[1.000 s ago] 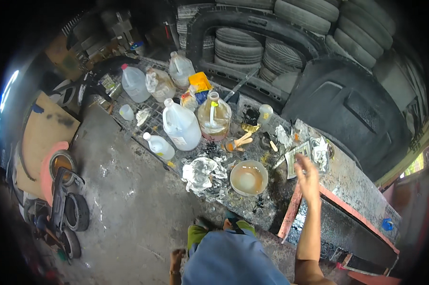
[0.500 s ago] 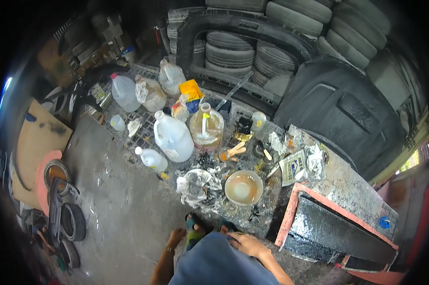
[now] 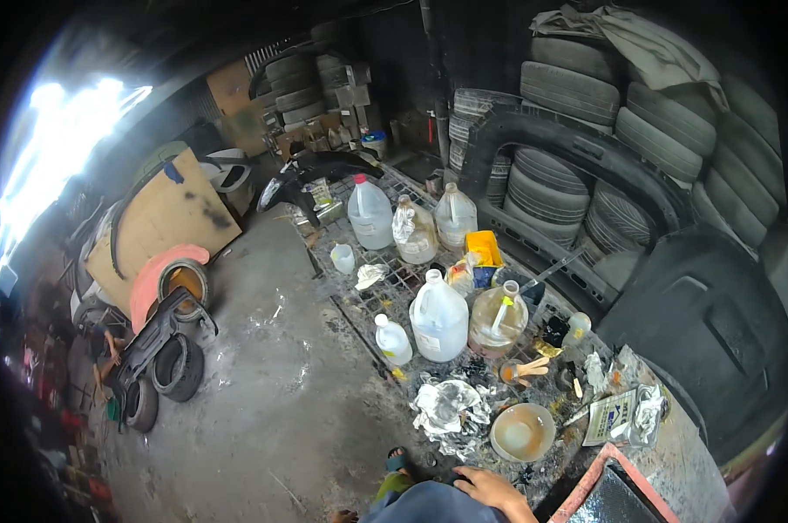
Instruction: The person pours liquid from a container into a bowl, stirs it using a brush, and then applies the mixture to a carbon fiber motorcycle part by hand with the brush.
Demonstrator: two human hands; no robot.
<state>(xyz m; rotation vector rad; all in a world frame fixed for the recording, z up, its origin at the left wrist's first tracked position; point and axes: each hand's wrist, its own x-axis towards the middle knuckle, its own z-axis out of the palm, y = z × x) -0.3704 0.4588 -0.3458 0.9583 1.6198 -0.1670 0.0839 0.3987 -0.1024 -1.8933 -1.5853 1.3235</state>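
My right hand [image 3: 485, 490] rests at the lower edge against my blue-grey clothing, fingers loosely outstretched and holding nothing visible. My left hand [image 3: 343, 515] barely shows at the bottom, its fingers hidden. Beside my right hand on the stained bench are a round tub of amber liquid [image 3: 523, 432], crumpled foil [image 3: 451, 410] and a dark panel with pink edging [image 3: 607, 497]. Farther back stand several translucent jugs [image 3: 438, 322], a small white bottle [image 3: 393, 340], a jug with yellowish contents [image 3: 497, 327], wooden sticks [image 3: 529, 370] and a yellow-orange container [image 3: 483, 248].
Stacked tires [image 3: 568, 61], a dark frame [image 3: 512, 122] and a dark hood panel [image 3: 699, 349] line the right and back. At left, a tan board [image 3: 176, 209] and loose tires [image 3: 178, 366] lie on the floor [image 3: 281, 418], with another person [image 3: 111, 349] beyond.
The view has swung up and leftward, shifting the bench down and right. My right hand has come down from beside the foil tray to my body. My left hand has mostly left the frame.
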